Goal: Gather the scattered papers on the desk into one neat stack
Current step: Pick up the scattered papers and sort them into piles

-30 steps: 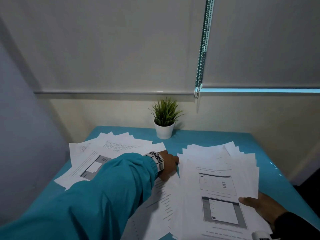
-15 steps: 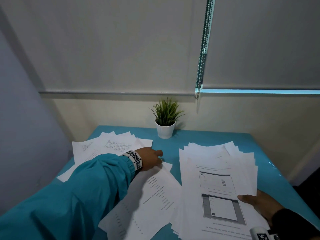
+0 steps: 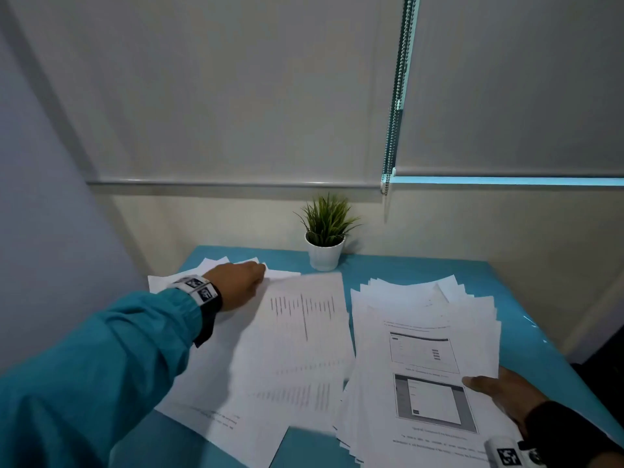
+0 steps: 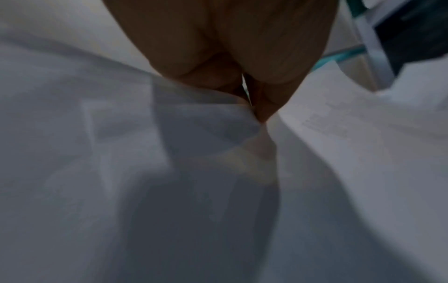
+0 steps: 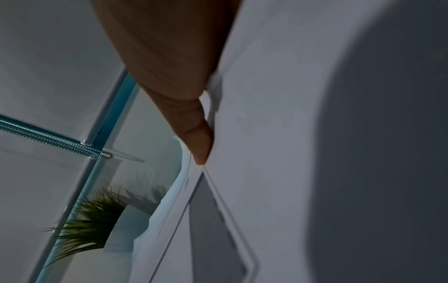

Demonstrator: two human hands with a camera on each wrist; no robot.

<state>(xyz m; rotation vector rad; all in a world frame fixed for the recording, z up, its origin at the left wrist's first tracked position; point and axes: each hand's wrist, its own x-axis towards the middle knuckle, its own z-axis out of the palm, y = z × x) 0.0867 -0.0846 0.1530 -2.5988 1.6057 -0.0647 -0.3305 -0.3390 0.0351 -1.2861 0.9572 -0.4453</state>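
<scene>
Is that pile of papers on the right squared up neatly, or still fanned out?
Still fanned out. The right pile shows many staggered corners along its far and right edges, and the right hand holds its edge.

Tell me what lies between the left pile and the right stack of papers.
In the head view, a narrow strip of bare teal desk separates the left pile from the right stack at the far end; nearer you, they overlap.

An office or study corner: printed white paper sheets [image 3: 422,332] spread over a glossy teal desk [image 3: 540,298], a small green plant in a white pot [image 3: 325,238] against the cream wall, grey roller blinds [image 3: 506,96] with beaded chain [image 3: 398,79] above.
</scene>
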